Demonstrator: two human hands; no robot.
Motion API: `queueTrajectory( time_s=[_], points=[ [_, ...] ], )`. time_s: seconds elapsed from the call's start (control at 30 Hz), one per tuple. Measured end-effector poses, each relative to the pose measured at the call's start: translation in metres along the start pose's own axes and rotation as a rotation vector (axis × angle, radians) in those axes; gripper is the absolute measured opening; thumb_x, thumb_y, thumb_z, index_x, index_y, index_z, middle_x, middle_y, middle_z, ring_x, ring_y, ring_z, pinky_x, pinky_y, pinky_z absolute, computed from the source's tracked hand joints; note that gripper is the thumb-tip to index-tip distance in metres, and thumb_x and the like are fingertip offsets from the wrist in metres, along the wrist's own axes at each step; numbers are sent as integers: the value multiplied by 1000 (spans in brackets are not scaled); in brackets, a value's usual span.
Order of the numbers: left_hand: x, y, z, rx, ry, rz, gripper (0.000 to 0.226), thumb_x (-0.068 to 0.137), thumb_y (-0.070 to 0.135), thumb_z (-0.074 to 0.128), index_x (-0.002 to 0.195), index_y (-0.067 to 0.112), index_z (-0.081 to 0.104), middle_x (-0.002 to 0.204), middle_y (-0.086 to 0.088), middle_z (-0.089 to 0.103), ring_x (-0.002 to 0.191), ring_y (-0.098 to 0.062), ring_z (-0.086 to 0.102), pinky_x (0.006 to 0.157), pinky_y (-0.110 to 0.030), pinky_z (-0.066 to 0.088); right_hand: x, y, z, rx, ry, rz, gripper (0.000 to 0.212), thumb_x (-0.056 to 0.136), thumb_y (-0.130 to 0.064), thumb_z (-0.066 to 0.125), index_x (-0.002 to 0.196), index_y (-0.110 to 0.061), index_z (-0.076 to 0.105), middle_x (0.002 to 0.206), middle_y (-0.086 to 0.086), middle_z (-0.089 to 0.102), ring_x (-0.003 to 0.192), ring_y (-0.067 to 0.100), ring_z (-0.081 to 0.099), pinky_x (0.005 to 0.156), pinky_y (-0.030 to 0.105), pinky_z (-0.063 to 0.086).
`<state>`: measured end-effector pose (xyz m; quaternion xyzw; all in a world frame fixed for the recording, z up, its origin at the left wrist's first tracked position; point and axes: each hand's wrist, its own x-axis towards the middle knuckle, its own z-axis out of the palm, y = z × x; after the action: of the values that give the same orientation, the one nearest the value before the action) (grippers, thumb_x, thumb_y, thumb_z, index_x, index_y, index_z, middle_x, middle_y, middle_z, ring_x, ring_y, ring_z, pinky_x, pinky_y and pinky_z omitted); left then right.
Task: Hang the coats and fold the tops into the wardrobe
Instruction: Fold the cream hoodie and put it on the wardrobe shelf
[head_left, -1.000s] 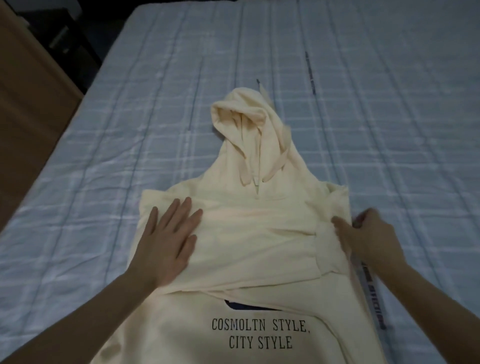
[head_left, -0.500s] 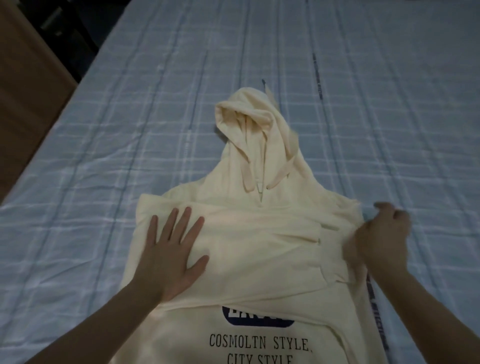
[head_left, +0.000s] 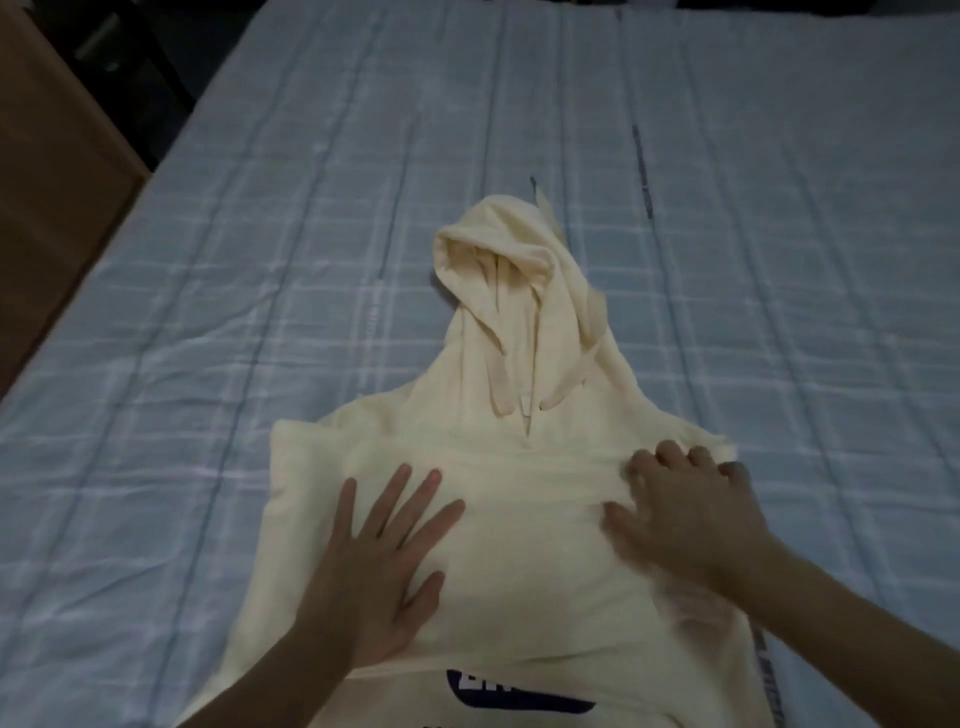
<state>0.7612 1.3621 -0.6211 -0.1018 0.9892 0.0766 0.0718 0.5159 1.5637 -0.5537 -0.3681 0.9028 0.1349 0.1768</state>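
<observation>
On checked bedspread (head_left: 260, 312): cream hoodie (head_left: 519, 545); left hand (head_left: 374, 561) and right hand (head_left: 685, 519) pressing flat, fingers spread, grasping nothing.

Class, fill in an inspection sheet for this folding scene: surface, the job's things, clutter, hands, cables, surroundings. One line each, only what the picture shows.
Surface: bed covered by a pale blue checked sheet, lightly creased.
Job's things: cream hoodie lying front up, sleeves folded across the chest, hood pointing away, drawstrings loose, dark blue print partly covered near the bottom edge.
Clutter: nothing seen.
Hands: left hand flat on the folded sleeve, fingers spread; right hand pressing on the hoodie's right shoulder area, blurred; neither grips anything.
Cables: nothing seen.
Surroundings: brown wooden furniture left of the bed; dark floor beyond it.
</observation>
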Motion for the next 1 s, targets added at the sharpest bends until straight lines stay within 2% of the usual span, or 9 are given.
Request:
queueTrajectory(
  time_s=[0.13,0.23,0.43,0.53,0.6,0.67,0.73,0.9,1.0],
  points=[
    [2,-2,4,-7,36,15,71,84,49,49,151,33,33,162,0,19,149,-29,17,107,-69,22,61,-38,-63,100,91,-247,59,80,-56,60,128,-26,45,124,-1,50,116,22,49,94,41,41],
    [2,-5,6,24,68,64,69,73,42,50,139,23,44,159,-8,28,145,-38,24,102,-72,27,115,-82,-92,292,204,-390,64,77,-50,62,134,-27,43,135,1,42,124,24,41,103,45,34],
    [3,-10,14,27,97,124,79,56,47,51,129,16,51,146,-9,46,143,-44,25,102,-74,24,198,-117,-117,263,425,-34,65,80,-26,65,137,-12,37,140,16,34,125,38,36,94,48,39],
    [2,-9,14,-15,76,109,82,59,45,54,135,16,50,155,-11,35,145,-42,21,102,-74,23,163,-118,-102,206,540,-247,42,85,-30,54,124,-14,50,124,12,47,113,34,46,88,47,42],
    [2,-7,11,-47,76,88,80,62,45,53,138,20,44,159,-9,27,146,-40,21,103,-74,23,121,-116,-81,212,372,-381,39,89,-40,46,122,-20,52,124,7,47,113,30,47,87,46,42],
    [1,-6,11,-61,80,75,74,69,44,51,140,24,40,161,-5,21,147,-37,19,104,-73,22,84,-110,-60,204,92,-275,47,89,-56,42,124,-25,46,133,4,36,118,28,41,88,46,43],
    [-1,-5,11,-67,69,62,73,77,46,51,147,29,37,163,-1,15,149,-33,14,107,-72,18,55,-96,-45,188,-3,-137,58,85,-63,46,128,-26,38,135,4,29,118,29,38,83,45,46],
    [-1,-5,10,-61,52,25,75,83,50,50,153,35,27,163,2,14,150,-28,10,111,-68,14,-5,-47,-38,216,301,-194,36,89,-36,63,117,-23,45,123,4,30,91,17,46,50,27,47],
    [-1,-5,8,-53,44,17,75,84,50,50,153,35,26,163,2,13,151,-27,8,112,-67,12,-35,-30,-30,354,312,-215,33,88,-13,63,117,-23,50,129,6,30,80,12,52,53,27,53]
  ],
)
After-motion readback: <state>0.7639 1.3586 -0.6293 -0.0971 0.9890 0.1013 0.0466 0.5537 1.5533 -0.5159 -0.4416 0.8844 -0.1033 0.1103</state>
